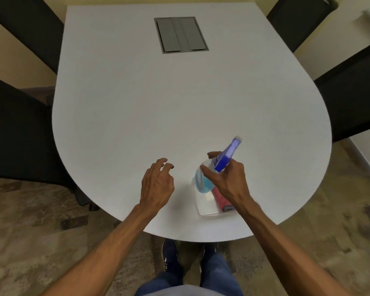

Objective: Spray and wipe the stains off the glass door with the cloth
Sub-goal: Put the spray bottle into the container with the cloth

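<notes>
A clear spray bottle (202, 180) with blue liquid and a blue trigger head stands in a clear plastic tray (207, 208) near the table's front right edge. My right hand (229, 178) is wrapped around the bottle's neck, just under the trigger head. A folded pink cloth (221, 199) lies in the same tray, partly hidden under my right wrist. My left hand (156, 184) hovers over the table to the left of the tray, fingers spread and curled, holding nothing. No glass door is in view.
The white table (169, 103) has a rounded front edge and a grey cable hatch (181, 35) at the far middle. Black chairs stand at the left (15, 133) and right (355, 90). My legs and shoes are below the table edge.
</notes>
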